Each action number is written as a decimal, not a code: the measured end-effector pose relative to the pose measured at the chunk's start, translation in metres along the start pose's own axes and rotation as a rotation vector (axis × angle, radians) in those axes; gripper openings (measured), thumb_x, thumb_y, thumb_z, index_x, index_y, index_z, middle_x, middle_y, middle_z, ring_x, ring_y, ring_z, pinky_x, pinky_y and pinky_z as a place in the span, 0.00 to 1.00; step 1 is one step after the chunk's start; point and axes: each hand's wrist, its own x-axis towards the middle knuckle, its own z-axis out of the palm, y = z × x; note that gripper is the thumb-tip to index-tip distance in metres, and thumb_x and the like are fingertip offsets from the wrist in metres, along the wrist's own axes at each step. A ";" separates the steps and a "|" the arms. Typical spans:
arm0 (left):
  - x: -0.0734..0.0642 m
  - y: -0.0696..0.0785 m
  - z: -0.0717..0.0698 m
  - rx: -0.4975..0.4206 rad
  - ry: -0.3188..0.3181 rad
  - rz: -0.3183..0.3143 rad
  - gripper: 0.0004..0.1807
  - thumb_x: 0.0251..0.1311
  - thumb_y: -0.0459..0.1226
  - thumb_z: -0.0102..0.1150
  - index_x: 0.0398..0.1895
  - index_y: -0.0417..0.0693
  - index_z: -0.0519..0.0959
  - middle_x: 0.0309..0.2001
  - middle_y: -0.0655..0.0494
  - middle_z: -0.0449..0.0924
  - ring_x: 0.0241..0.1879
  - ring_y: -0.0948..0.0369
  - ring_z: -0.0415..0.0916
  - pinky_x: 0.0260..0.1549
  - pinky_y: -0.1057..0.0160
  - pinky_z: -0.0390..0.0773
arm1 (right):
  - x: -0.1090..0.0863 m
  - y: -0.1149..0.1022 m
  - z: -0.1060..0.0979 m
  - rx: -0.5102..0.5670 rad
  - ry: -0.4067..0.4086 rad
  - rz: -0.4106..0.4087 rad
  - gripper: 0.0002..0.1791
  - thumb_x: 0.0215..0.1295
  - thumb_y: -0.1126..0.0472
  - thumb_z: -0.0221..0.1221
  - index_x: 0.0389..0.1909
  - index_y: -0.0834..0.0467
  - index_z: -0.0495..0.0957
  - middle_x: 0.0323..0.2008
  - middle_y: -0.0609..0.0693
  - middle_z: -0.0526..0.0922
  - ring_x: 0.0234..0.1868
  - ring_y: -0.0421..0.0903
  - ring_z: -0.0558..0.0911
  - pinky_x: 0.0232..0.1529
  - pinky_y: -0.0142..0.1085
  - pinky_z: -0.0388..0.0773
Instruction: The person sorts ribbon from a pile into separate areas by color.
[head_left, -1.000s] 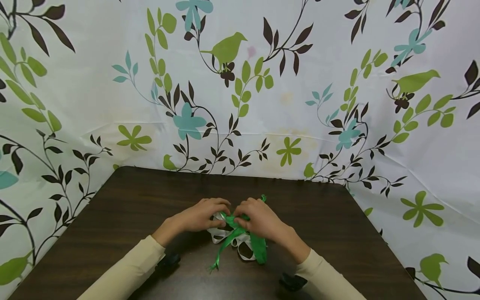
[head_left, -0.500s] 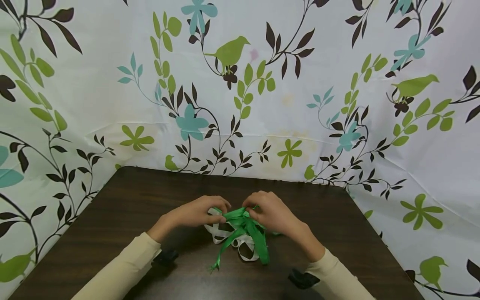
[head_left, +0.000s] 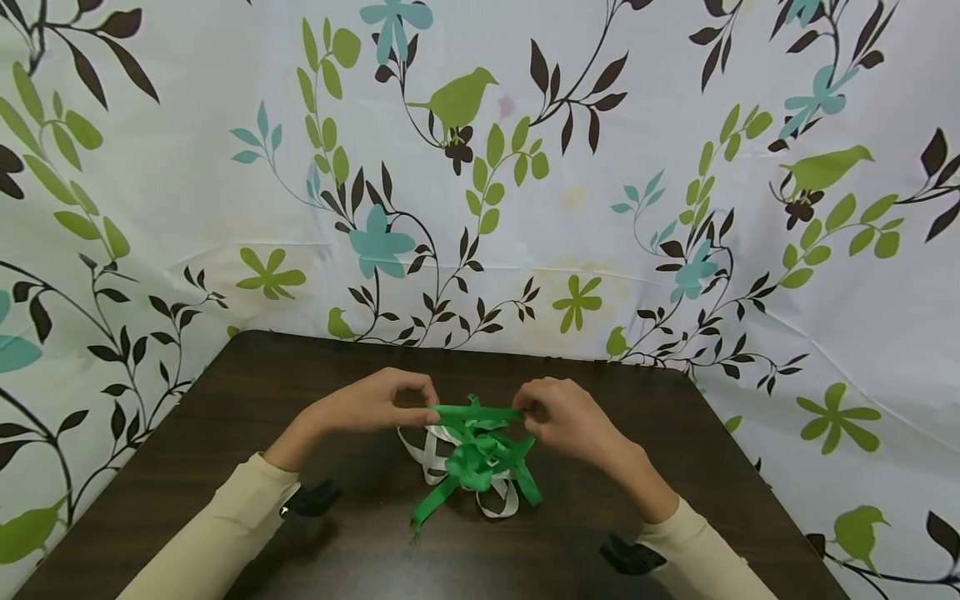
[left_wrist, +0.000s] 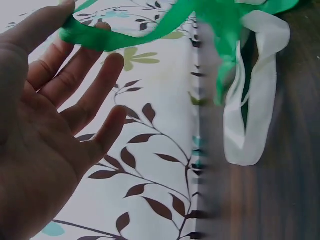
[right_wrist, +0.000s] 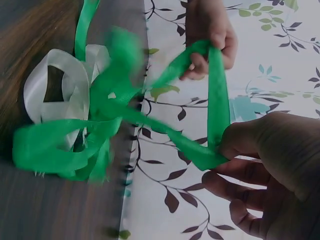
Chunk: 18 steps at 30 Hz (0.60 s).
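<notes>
A green ribbon point(head_left: 476, 412) stretches between my two hands, its rest heaped loosely below with loose tails. My left hand point(head_left: 382, 402) pinches the ribbon between thumb and index finger; in the left wrist view its other fingers point(left_wrist: 95, 107) are extended and spread. Opposite it, my right hand point(head_left: 566, 417) pinches the same ribbon between thumb and finger, as the right wrist view shows at a fold point(right_wrist: 212, 157). Under the green ribbon lies a white ribbon point(head_left: 427, 458) in loops on the table, partly hidden by it.
The dark wooden table point(head_left: 337, 550) carries the ribbons near its middle. A patterned cloth point(head_left: 480, 167) with leaves, flowers and birds hangs behind and beside it. Black wrist devices sit at each sleeve, such as the right strap point(head_left: 630, 557).
Both hands have moved apart, the left to the left and the right to the right. A length of green ribbon is now drawn out straight between them above the heap.
</notes>
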 end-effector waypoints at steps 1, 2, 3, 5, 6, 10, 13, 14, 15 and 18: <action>-0.001 0.001 -0.002 -0.007 -0.002 0.005 0.07 0.71 0.49 0.62 0.41 0.59 0.82 0.40 0.62 0.81 0.38 0.56 0.74 0.35 0.57 0.74 | -0.001 0.001 -0.001 -0.006 0.004 0.006 0.11 0.60 0.70 0.67 0.40 0.52 0.85 0.37 0.43 0.84 0.36 0.40 0.81 0.36 0.38 0.78; -0.002 0.002 -0.004 -0.014 -0.002 0.008 0.07 0.71 0.49 0.62 0.41 0.59 0.82 0.40 0.62 0.81 0.39 0.56 0.74 0.34 0.57 0.74 | -0.003 0.003 -0.002 -0.003 0.005 0.013 0.11 0.60 0.70 0.67 0.40 0.52 0.85 0.37 0.43 0.84 0.36 0.39 0.81 0.36 0.38 0.78; -0.003 0.003 -0.007 -0.016 0.000 0.007 0.07 0.71 0.49 0.62 0.41 0.58 0.82 0.39 0.62 0.81 0.38 0.56 0.74 0.33 0.57 0.74 | -0.004 0.004 -0.004 0.002 0.004 0.020 0.11 0.60 0.71 0.67 0.40 0.52 0.85 0.38 0.43 0.84 0.36 0.39 0.81 0.36 0.38 0.78; -0.005 0.005 -0.010 -0.019 0.010 0.001 0.08 0.70 0.49 0.63 0.41 0.57 0.82 0.37 0.62 0.80 0.35 0.58 0.72 0.30 0.59 0.73 | -0.008 0.007 -0.007 0.024 0.005 0.043 0.11 0.61 0.71 0.66 0.41 0.52 0.85 0.38 0.42 0.83 0.36 0.39 0.81 0.36 0.38 0.78; -0.007 0.005 -0.011 -0.019 0.015 -0.001 0.08 0.70 0.49 0.63 0.40 0.57 0.82 0.37 0.62 0.80 0.34 0.59 0.72 0.29 0.59 0.73 | -0.010 0.009 -0.009 0.037 0.005 0.055 0.11 0.62 0.71 0.66 0.41 0.52 0.84 0.38 0.42 0.83 0.36 0.38 0.81 0.36 0.38 0.78; -0.011 0.005 -0.019 -0.006 0.042 0.003 0.10 0.70 0.48 0.64 0.40 0.53 0.82 0.35 0.60 0.78 0.31 0.58 0.71 0.26 0.60 0.73 | -0.015 0.014 -0.018 0.081 0.013 0.097 0.11 0.64 0.71 0.64 0.43 0.53 0.84 0.38 0.43 0.83 0.36 0.38 0.81 0.35 0.38 0.78; -0.013 0.006 -0.024 0.005 0.061 0.013 0.08 0.70 0.47 0.64 0.40 0.53 0.82 0.36 0.60 0.79 0.35 0.57 0.72 0.29 0.58 0.74 | -0.019 0.018 -0.026 0.091 0.025 0.119 0.11 0.65 0.72 0.64 0.43 0.54 0.84 0.38 0.46 0.84 0.36 0.38 0.81 0.34 0.39 0.77; -0.014 0.007 -0.026 0.009 0.067 0.012 0.08 0.70 0.47 0.64 0.40 0.55 0.82 0.36 0.60 0.79 0.36 0.58 0.72 0.30 0.57 0.74 | -0.020 0.020 -0.028 0.093 0.029 0.126 0.11 0.65 0.72 0.64 0.43 0.54 0.84 0.38 0.47 0.85 0.35 0.39 0.81 0.34 0.40 0.77; -0.014 0.007 -0.028 0.012 0.073 0.011 0.07 0.70 0.47 0.64 0.40 0.56 0.82 0.36 0.60 0.79 0.37 0.58 0.73 0.31 0.57 0.74 | -0.021 0.021 -0.031 0.093 0.036 0.134 0.11 0.65 0.72 0.64 0.43 0.55 0.84 0.37 0.47 0.85 0.35 0.39 0.81 0.34 0.40 0.77; -0.017 0.009 -0.033 0.014 0.085 -0.002 0.06 0.70 0.47 0.64 0.41 0.57 0.82 0.35 0.59 0.79 0.36 0.59 0.73 0.30 0.57 0.75 | -0.026 0.025 -0.037 0.112 0.055 0.151 0.10 0.66 0.71 0.63 0.43 0.55 0.84 0.37 0.48 0.85 0.34 0.39 0.81 0.31 0.39 0.76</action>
